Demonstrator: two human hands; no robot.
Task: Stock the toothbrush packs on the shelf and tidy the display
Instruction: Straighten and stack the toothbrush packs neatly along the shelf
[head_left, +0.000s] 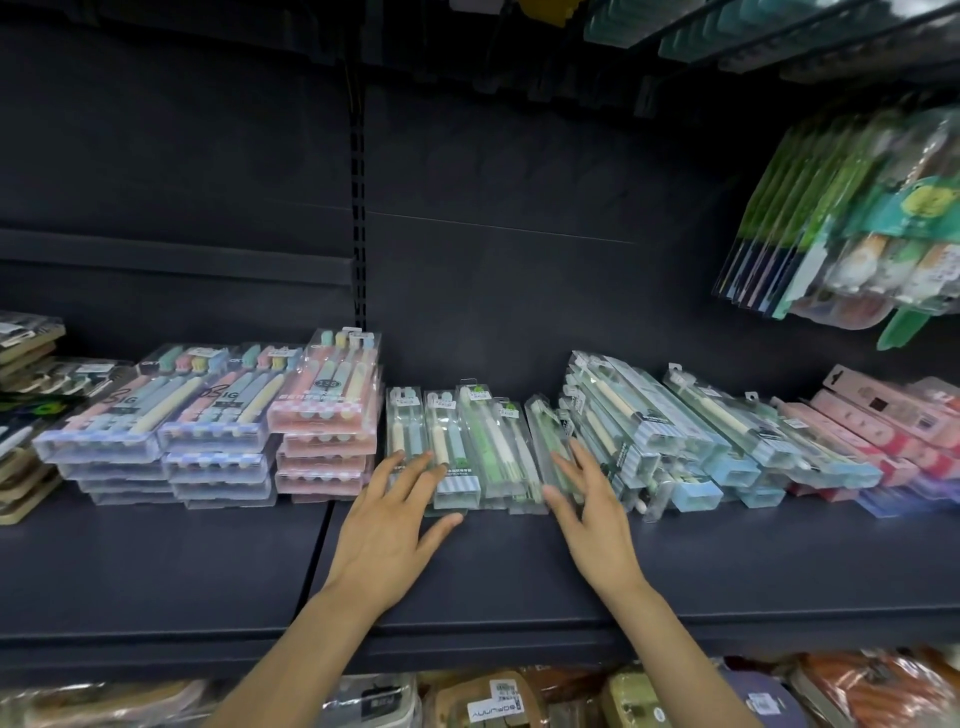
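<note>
This is a shop aisle: a dark metal shelf (519, 561) under the hands carries stacked toothbrush packs (457, 452) with price stickers, more packs hang (852, 218) up right, packaged goods (519, 701) below.

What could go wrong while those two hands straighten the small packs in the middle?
The left hand and right hand press on loose green packs lying unevenly; one could slide toward the shelf edge. The leaning blue packs beside the right hand might topple if nudged.
</note>
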